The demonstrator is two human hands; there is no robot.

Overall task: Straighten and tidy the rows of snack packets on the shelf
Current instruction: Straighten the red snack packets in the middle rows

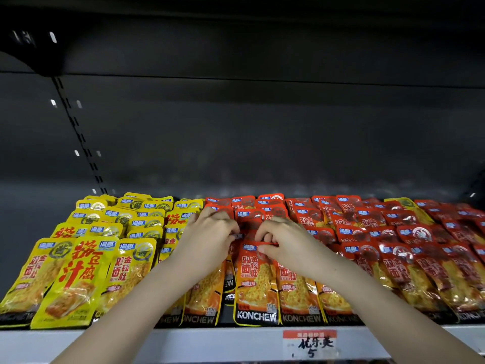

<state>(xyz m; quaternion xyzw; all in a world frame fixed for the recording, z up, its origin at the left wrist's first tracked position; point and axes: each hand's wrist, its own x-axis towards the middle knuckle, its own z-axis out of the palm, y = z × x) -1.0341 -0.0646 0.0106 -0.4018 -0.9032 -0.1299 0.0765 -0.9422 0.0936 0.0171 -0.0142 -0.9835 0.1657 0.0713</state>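
Both hands are working the row of glossy orange foil snack packets (pixel 256 285), mid-shelf. The left hand (pixel 210 240) and right hand (pixel 286 245) each have fingers curled, pinching packet tops near the front. Risk imo: these packets look slick and lean on each other, so tugging one could slide its neighbours over the white shelf lip (pixel 183 342). It could also shove them into the yellow foil packets (pixel 76 279) just beside. The dark red foil packets (pixel 420 258) on the right lie skewed, so an elbow bump there would make it messier.
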